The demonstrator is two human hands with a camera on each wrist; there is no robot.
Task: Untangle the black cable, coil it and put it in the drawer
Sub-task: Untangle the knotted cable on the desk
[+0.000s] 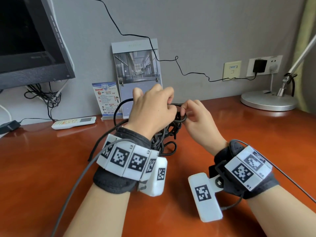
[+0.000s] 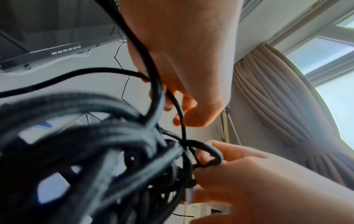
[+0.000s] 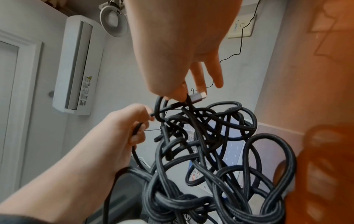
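Head cam: high, facing fwd/down over desk [image 1: 239, 151] toward wall. Wrist cams: very close, looking up along palms at black cable [image 2: 114, 151] tangle. All 3 share tangle + both hands.

Both hands are raised close together, wrists in marker-covered bands. Left hand [image 1: 150, 106] has its fingers curled in a tight grip, and right hand [image 1: 196, 115] pinches with thumb and forefinger, other fingers loosely bent.

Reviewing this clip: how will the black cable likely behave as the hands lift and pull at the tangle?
Probably floppy: the black cable droops in loose loops below the right hand and left hand. Its braided-looking jacket may snag rather than slide. Pulling could tighten the knot.
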